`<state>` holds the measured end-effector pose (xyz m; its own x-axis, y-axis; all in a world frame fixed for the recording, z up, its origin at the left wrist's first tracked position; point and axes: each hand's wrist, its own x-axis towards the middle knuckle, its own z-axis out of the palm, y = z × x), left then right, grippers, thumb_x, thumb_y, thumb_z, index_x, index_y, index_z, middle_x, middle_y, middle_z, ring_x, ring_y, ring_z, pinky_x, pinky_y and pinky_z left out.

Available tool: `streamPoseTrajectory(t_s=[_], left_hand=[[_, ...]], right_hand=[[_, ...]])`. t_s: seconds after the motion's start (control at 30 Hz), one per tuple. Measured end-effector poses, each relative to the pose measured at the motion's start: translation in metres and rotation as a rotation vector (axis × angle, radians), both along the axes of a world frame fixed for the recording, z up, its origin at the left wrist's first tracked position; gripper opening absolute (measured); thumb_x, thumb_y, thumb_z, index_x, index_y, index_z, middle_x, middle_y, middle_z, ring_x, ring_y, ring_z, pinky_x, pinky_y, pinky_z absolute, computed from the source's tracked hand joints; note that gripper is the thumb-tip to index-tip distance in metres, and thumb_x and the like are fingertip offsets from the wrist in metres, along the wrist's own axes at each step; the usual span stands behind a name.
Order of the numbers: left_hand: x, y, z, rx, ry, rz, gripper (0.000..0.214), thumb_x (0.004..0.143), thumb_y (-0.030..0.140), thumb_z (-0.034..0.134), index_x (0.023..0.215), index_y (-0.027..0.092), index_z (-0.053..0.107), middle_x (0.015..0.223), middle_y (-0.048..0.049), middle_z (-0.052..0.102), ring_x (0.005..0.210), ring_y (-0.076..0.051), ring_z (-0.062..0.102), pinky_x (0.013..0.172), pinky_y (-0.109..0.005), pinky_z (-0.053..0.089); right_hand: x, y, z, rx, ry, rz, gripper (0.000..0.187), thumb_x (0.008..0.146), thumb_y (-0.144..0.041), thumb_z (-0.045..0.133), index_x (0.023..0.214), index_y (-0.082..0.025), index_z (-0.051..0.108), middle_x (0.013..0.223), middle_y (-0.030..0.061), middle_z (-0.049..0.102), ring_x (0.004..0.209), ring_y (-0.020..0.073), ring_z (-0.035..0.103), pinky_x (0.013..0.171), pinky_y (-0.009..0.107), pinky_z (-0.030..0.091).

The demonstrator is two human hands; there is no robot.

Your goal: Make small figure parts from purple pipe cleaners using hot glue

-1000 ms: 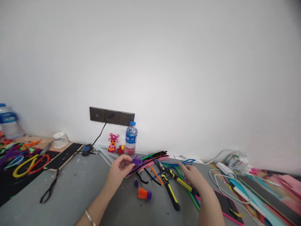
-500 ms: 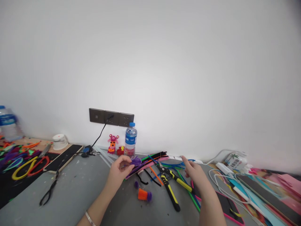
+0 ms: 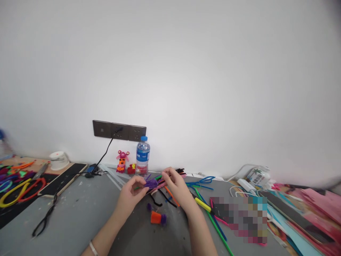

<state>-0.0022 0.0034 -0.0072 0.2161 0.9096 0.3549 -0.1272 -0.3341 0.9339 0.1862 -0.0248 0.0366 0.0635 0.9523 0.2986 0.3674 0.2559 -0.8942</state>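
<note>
My left hand (image 3: 133, 193) pinches a fuzzy purple pipe cleaner piece (image 3: 151, 184) that looks wound or folded into a small bundle. Just to its right is my right hand (image 3: 176, 186), its thumb and fingers drawn together; whatever they may hold is too small to make out. Beneath both hands lies a pile of pipe cleaners in black, pink, green and orange. Nearer to me, an orange and purple pipe cleaner piece (image 3: 156, 217) rests on the grey table (image 3: 144, 240), beside a small purple bit (image 3: 149, 206). My right arm mostly covers the yellow-handled pliers (image 3: 203, 204).
A water bottle (image 3: 143, 156) stands by the wall beside a pink and orange figure (image 3: 121, 163). At left are a phone (image 3: 64, 179), a white tub (image 3: 59, 160) and scissors (image 3: 22, 192). Blue pipe cleaners (image 3: 202, 182) and a pixelated patch lie at right.
My right hand has moved left, from above the blue pipe cleaners to beside the purple piece, and its fingers have drawn together. My left hand keeps its pinch. The view has shifted slightly right.
</note>
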Motion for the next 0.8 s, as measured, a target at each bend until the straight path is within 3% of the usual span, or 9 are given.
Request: streamPoseTrajectory(t_s=[0.2, 0.43, 0.67, 0.8], left_hand=[[0.001, 0.001, 0.001, -0.018, -0.008, 0.002, 0.017, 0.069, 0.028, 0.071, 0.077, 0.019, 0.060, 0.081, -0.0005, 0.060, 0.077, -0.016, 0.062, 0.071, -0.028, 0.056], [-0.001, 0.003, 0.004, -0.006, -0.011, 0.055, 0.019, 0.067, 0.030, 0.073, 0.075, 0.019, 0.060, 0.081, -0.0019, 0.064, 0.081, -0.019, 0.065, 0.073, -0.029, 0.056], [-0.002, 0.002, 0.005, -0.069, -0.012, 0.014, 0.022, 0.072, 0.029, 0.071, 0.090, 0.020, 0.060, 0.081, -0.0013, 0.068, 0.078, -0.018, 0.066, 0.068, -0.028, 0.056], [-0.002, 0.002, 0.006, -0.044, -0.018, 0.002, 0.022, 0.072, 0.029, 0.071, 0.090, 0.019, 0.063, 0.086, -0.0034, 0.070, 0.081, -0.019, 0.067, 0.074, -0.031, 0.057]], right_hand=[[-0.030, 0.001, -0.005, -0.054, 0.070, 0.176, 0.023, 0.091, -0.040, 0.049, 0.081, -0.020, 0.057, 0.070, -0.0020, 0.055, 0.058, 0.0136, 0.054, 0.056, 0.025, 0.044], [-0.037, 0.004, -0.005, -0.040, 0.162, 0.150, 0.013, 0.084, -0.033, 0.058, 0.083, -0.020, 0.059, 0.070, -0.0020, 0.058, 0.055, 0.0130, 0.055, 0.053, 0.025, 0.046], [-0.037, 0.008, -0.009, -0.076, 0.241, 0.157, 0.014, 0.078, -0.032, 0.064, 0.084, -0.019, 0.059, 0.069, -0.0020, 0.060, 0.053, 0.0130, 0.057, 0.051, 0.025, 0.047], [-0.037, 0.007, -0.008, -0.092, 0.301, 0.178, 0.018, 0.076, -0.033, 0.066, 0.083, -0.019, 0.059, 0.066, -0.0026, 0.059, 0.052, 0.0130, 0.057, 0.051, 0.025, 0.046]])
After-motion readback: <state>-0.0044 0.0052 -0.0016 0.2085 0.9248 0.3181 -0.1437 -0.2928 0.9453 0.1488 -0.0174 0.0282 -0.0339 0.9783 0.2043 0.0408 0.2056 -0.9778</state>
